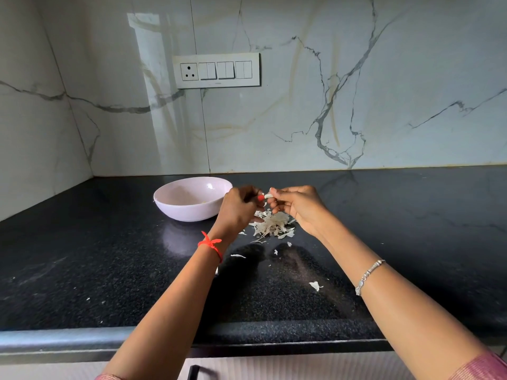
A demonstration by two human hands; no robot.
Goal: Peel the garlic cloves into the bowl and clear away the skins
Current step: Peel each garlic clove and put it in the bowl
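Wall (301, 105): white marble with grey veins is seen behind the bowl (186, 213) and is carried round a corner to the bowl's left.
Counter (82, 270): a black speckled top is spread under the bowl, which is set towards the back.
Switch plate (216, 70): mounted on the wall above the bowl, a little to its right. One socket and a row of switches are shown.
Bowl: pale pink, round and upright. What lies inside cannot be made out.
Left hand (238, 208): held just right of the bowl, overlapping its right rim in the view. The fingers are curled, and the clove (268, 196) is pinched at its left end by a red-nailed tip.
Right hand (297, 205): held further right of the bowl, facing the left hand. The clove is gripped between the thumb and bent fingers.
Skins (273, 226): a white heap is piled on the counter just right of the bowl and nearer the viewer, below both hands.
Bracelet (369, 275): silver, worn on the right forearm, well right of the bowl and nearer.
Thread (210, 244): red, tied round the left wrist, just in front of the bowl.
Clove: held in the air between the two hands, right of the bowl at about rim height, above the skins. How much skin is left on it cannot be told.
Scraps (315, 285): a few loose white bits are scattered on the counter in front of the bowl and to its right, the largest well apart from the heap.
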